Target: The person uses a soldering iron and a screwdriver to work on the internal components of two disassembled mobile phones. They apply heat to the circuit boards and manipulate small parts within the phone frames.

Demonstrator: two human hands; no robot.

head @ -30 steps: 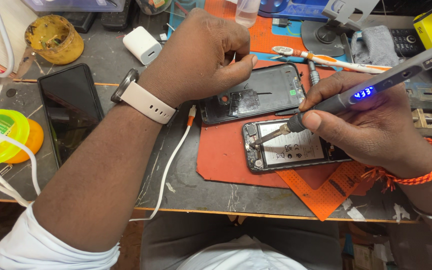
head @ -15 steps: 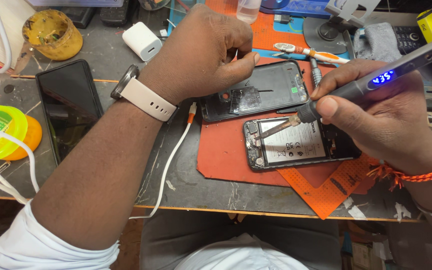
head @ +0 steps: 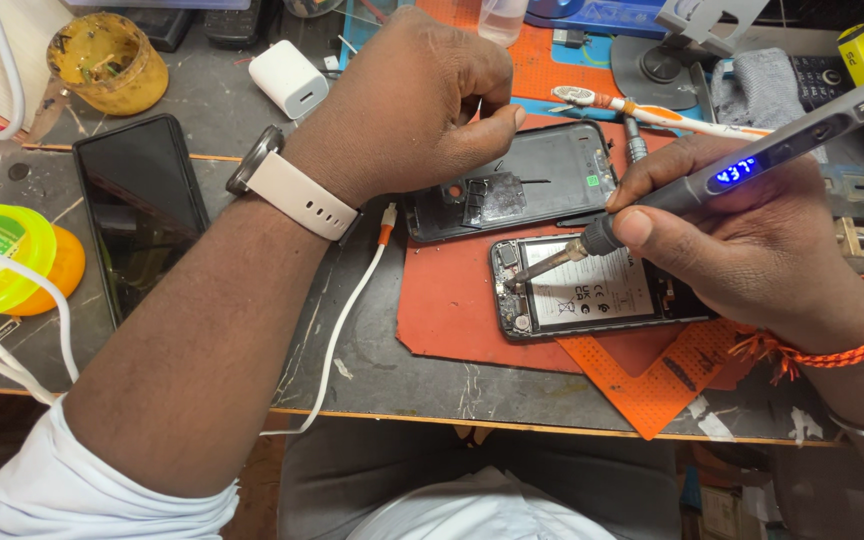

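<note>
Opened black phone with white battery [head: 592,290] lies on the rust-red rubber mat [head: 452,310]. Right hand [head: 752,250] grips a grey pen-shaped soldering iron [head: 712,180] (blue display lit), tip at the phone's upper left corner. Left hand [head: 412,100], fingers pinched, presses the black back cover [head: 532,185] just beyond the phone.

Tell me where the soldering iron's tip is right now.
In the head view, the soldering iron in the right hand has its tip at the upper left corner of the opened phone lying on the red mat.
</note>
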